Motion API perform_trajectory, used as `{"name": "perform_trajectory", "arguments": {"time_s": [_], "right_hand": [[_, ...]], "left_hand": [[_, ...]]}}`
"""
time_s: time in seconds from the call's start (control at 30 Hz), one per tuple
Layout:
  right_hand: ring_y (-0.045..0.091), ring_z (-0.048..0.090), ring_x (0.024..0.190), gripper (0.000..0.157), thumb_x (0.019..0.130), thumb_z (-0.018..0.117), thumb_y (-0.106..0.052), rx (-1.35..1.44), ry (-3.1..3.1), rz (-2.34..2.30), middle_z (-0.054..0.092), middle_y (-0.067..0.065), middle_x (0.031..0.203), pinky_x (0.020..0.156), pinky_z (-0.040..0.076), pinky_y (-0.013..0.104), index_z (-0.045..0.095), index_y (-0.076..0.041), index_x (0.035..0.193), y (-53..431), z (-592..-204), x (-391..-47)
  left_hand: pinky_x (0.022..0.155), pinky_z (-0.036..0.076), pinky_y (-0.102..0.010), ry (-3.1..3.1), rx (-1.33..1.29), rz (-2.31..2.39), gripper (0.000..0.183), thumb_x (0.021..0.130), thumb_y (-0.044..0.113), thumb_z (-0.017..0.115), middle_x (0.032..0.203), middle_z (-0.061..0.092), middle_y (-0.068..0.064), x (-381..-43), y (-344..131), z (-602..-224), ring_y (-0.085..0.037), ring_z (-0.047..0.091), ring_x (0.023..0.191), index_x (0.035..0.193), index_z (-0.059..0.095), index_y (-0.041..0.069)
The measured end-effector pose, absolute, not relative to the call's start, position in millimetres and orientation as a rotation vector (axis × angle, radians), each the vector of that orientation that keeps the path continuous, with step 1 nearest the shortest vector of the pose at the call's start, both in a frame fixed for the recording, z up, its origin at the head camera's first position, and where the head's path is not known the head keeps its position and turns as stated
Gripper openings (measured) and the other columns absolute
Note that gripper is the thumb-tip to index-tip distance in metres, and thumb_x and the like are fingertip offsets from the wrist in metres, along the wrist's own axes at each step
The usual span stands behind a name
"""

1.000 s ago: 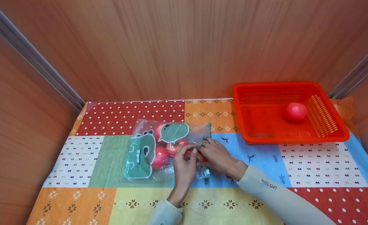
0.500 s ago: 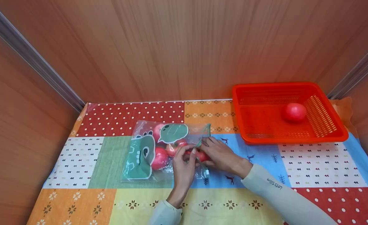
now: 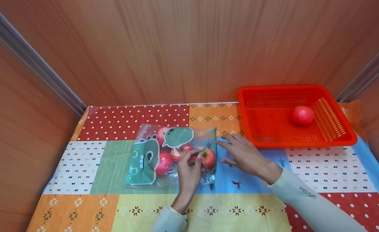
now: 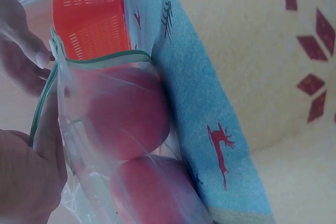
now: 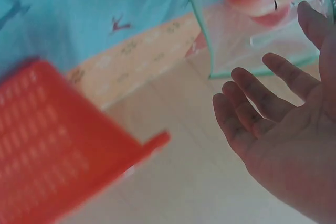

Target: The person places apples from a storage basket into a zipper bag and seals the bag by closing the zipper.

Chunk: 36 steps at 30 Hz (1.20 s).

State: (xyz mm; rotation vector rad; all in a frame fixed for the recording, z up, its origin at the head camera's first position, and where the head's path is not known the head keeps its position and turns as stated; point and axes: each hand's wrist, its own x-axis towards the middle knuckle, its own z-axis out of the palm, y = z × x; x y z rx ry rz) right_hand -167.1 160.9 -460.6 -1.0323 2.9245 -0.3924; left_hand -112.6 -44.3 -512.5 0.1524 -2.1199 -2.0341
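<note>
A clear zip bag [image 3: 144, 164] with a green cartoon print lies on the patchwork cloth, its green-edged mouth facing right. Several red apples are inside; one apple [image 3: 209, 158] sits just within the mouth, its stem showing. My left hand [image 3: 189, 175] pinches the upper layer of the bag near that mouth, and the left wrist view shows the green zip edge [image 4: 118, 56] standing apart there. Just right of the mouth is my right hand [image 3: 249, 158], holding nothing, with its fingers spread loosely in the right wrist view.
A red plastic basket [image 3: 245, 122] stands at the back right, against the wood-look wall [image 3: 176, 58]. One apple [image 3: 302, 116] lies in it. The zip's white slider [image 3: 213, 177] is at the near corner of the bag's mouth. Wood-look panels rise on both sides.
My right hand has let go of the apple at the bag's mouth and drawn back to the right, out of the bag. The left hand keeps its pinch in place.
</note>
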Motion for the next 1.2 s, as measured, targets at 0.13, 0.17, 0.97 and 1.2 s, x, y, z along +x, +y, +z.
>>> {"name": "perform_trajectory", "arguments": {"time_s": [0.13,0.17,0.97,1.2], "right_hand": [[0.038,0.054,0.135,0.064,0.093,0.082,-0.034,-0.988,2.972,-0.437,0.057,0.018,0.148,0.108,0.051,0.061,0.061,-0.009,0.148,177.9,-450.8,-168.3],[0.039,0.054,0.135,0.063,0.093,0.082,-0.033,-0.968,2.984,-0.444,0.057,0.018,0.149,0.107,0.051,0.062,0.061,-0.009,0.147,182.2,-448.3,-168.9],[0.052,0.047,0.13,0.061,0.092,0.082,-0.016,-0.55,3.179,-0.422,0.051,0.031,0.145,0.101,0.048,0.073,0.058,0.004,0.144,300.1,-407.8,-199.5],[0.054,0.048,0.122,0.061,0.092,0.082,-0.015,-0.476,3.176,-0.43,0.052,0.034,0.141,0.096,0.05,0.072,0.057,0.007,0.142,333.8,-406.1,-215.2]], "left_hand": [[0.062,0.063,-0.03,-2.114,0.138,-2.032,0.018,0.102,0.001,0.066,0.107,0.064,-0.013,-112.1,-44.0,-512.3,-0.023,0.071,0.076,0.118,0.073,0.001],[0.062,0.063,-0.029,-2.113,0.136,-2.03,0.018,0.102,0.0,0.066,0.107,0.064,-0.013,-112.1,-43.8,-512.4,-0.023,0.071,0.075,0.118,0.073,0.001],[0.066,0.063,-0.028,-2.12,0.166,-2.066,0.018,0.103,0.005,0.066,0.11,0.064,-0.012,-107.8,-44.6,-512.8,-0.024,0.07,0.078,0.121,0.072,0.003],[0.066,0.063,-0.028,-2.113,0.161,-2.06,0.018,0.103,0.003,0.067,0.11,0.064,-0.013,-108.6,-44.7,-513.4,-0.024,0.07,0.077,0.12,0.072,0.003]]}}
